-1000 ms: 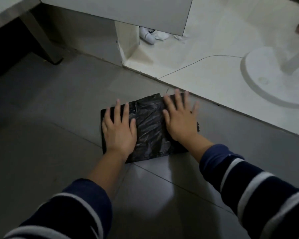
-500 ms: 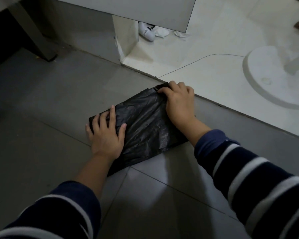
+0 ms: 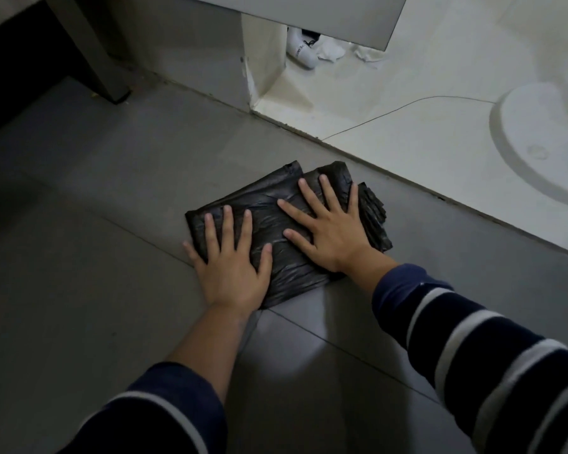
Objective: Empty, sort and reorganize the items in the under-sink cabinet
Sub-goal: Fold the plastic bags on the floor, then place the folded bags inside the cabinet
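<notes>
We press our left hand (image 3: 230, 267) and right hand (image 3: 328, 231) flat, fingers straight, on the folded black plastic bag (image 3: 276, 221) lying on the grey floor (image 3: 95, 208) near its edge with the white floor (image 3: 423, 152). Our palms hide much of the bag; its folds are hard to make out.

A black bag (image 3: 276, 224) at centre lies on grey floor (image 3: 95, 240) tiles. Sleeves (image 3: 489, 355) at the bottom are navy with white stripes. Upper right, the floor is cream, with a white bottle (image 3: 300, 52).
</notes>
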Motion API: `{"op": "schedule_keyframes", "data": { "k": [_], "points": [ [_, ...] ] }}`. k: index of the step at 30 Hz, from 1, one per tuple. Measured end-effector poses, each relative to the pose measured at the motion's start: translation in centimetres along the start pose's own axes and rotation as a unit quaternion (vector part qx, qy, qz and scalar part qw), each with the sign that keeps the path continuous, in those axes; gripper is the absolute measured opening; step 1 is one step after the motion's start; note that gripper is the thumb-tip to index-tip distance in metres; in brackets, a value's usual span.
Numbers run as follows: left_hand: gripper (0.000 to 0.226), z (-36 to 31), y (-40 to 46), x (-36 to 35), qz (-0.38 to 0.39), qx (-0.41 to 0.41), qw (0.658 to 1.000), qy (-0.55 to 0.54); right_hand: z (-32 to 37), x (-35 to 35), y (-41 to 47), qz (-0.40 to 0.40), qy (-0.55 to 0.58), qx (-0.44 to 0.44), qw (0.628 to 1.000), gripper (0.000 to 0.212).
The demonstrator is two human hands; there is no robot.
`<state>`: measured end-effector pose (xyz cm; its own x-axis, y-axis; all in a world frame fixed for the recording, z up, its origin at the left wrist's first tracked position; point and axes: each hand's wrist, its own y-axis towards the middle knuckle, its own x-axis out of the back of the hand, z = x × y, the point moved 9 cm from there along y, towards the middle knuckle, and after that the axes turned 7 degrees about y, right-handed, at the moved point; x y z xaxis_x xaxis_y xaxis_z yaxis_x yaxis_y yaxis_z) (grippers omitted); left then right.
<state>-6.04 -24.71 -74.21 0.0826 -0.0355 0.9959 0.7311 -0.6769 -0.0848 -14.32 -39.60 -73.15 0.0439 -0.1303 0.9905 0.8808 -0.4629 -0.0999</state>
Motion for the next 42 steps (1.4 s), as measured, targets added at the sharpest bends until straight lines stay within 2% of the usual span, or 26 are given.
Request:
{"op": "schedule_keyframes", "data": {
  "k": [5,8,10,12,15,18,21,25,29,36,42],
  "points": [
    [0.066,0.1,0.7,-0.5,0.045,0.005,0.999,0.004,-0.8,-0.2,1.0,0.042,0.011,0.001,0.999,0.057],
    [0.068,0.7,0.6,-0.4,0.091,0.023,0.996,-0.001,-2.7,-0.2,0.7,0.074,0.028,-0.062,0.995,0.058],
    [0.068,2.1,-0.3,0.3,0.093,0.076,0.991,-0.063,-4.2,0.0,-1.1,0.066,0.071,-0.142,0.985,0.058],
    [0.057,3.4,-1.8,1.5,0.046,0.13,0.979,-0.148,-4.8,0.7,-3.2,0.034,0.095,-0.187,0.977,0.056],
    [0.035,4.4,-3.8,2.8,0.011,0.167,0.952,-0.255,-4.7,1.7,-4.6,-0.001,0.192,-0.214,0.958,0.047],
    [0.036,5.9,-4.7,3.4,0.015,0.197,0.916,-0.349,-2.8,2.0,-4.8,0.007,0.326,-0.221,0.919,0.034],
    [0.041,7.8,-5.2,4.6,-0.008,0.208,0.899,-0.384,0.2,2.7,-4.7,0.025,0.364,-0.195,0.91,0.036],
    [0.043,12.2,-6.4,7.4,-0.07,0.229,0.891,-0.386,5.5,6.5,-2.4,0.003,0.38,-0.121,0.917,0.037],
    [0.045,18.2,-6.7,12.5,-0.166,0.242,0.88,-0.372,12.1,11.7,0.8,-0.017,0.397,-0.049,0.916,0.037],
    [0.044,28.1,-9.6,23.8,-0.327,0.261,0.857,-0.3,24.9,21.0,5.3,-0.084,0.392,0.071,0.913,0.037],
    [0.044,37.7,-14.3,29.1,-0.369,0.319,0.842,-0.232,37.3,24.7,6.3,-0.073,0.387,0.146,0.908,0.04]
  ]
}}
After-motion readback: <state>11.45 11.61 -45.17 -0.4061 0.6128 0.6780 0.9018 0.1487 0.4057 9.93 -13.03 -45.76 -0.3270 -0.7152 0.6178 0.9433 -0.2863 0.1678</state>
